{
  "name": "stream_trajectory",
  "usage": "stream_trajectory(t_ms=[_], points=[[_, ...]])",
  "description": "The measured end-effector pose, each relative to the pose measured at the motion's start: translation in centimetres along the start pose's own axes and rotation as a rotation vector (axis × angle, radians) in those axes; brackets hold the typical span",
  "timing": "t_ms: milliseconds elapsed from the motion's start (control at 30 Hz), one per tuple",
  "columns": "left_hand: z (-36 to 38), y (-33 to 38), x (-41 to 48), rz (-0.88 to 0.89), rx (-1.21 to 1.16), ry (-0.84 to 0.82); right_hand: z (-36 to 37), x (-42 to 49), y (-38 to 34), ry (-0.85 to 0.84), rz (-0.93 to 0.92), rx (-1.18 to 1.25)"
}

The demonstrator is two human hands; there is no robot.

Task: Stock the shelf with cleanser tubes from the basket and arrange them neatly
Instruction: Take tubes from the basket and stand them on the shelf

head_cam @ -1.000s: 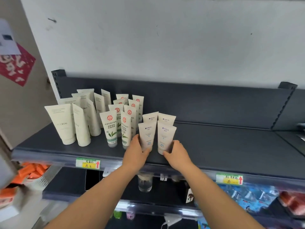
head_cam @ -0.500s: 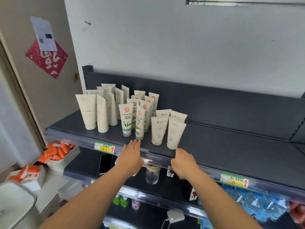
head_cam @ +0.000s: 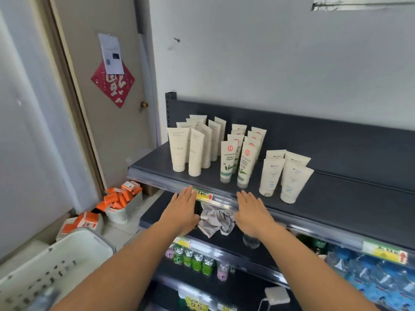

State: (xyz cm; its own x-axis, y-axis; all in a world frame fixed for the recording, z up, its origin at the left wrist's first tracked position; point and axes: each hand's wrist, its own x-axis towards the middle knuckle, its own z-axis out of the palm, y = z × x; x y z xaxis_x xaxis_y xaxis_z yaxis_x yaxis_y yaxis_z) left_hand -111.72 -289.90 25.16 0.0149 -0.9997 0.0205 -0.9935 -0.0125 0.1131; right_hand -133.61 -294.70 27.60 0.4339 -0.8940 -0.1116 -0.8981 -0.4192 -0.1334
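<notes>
Dark shelf (head_cam: pixel 336 198), centre to right of frame: holds three upright groups of cleanser tubes, caps down.
- Plain cream tubes (head_cam: pixel 178 151), left-most group, in two rows running front to back.
- Tubes with a red seal and green leaf (head_cam: pixel 228 161), middle group, just right of the plain ones, also in two rows.
- Tubes with blue print (head_cam: pixel 271 178), right-most group, four in a square, a little apart from the middle group.

Left hand (head_cam: pixel 183 209), lower centre: flat, palm down, fingers straight and together, empty. Its tips sit at the shelf's front edge beside the yellow price label (head_cam: pixel 203 195); contact cannot be told.

Right hand (head_cam: pixel 252 214), just right of it: likewise flat and empty, fingertips below the leaf tubes, apart from them.

White basket (head_cam: pixel 67 250), lower left corner; contents not visible.

Crumpled grey cloth (head_cam: pixel 215 218), on the shelf below, between the hands.

Small basket of orange boxes (head_cam: pixel 125 209), on the floor at left.

Red paper square (head_cam: pixel 113 86), on the door at upper left.
</notes>
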Motion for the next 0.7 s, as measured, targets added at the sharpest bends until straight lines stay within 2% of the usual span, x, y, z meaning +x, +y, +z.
stream_trajectory(t_ms=[333, 467, 700], points=[[-1.4, -14.5, -5.5, -0.151, -0.002, 0.004, 1.6, 3.5, -14.2, 0.075, -0.174, 0.016], [-1.4, -19.6, -9.1, -0.23, -0.042, 0.058, 2.8, 4.6, -20.2, 0.051, -0.236, 0.007], [-0.2, -28.3, -14.7, -0.358, -0.022, 0.025, 5.5, 6.3, -30.8, 0.022, -0.382, -0.012]])
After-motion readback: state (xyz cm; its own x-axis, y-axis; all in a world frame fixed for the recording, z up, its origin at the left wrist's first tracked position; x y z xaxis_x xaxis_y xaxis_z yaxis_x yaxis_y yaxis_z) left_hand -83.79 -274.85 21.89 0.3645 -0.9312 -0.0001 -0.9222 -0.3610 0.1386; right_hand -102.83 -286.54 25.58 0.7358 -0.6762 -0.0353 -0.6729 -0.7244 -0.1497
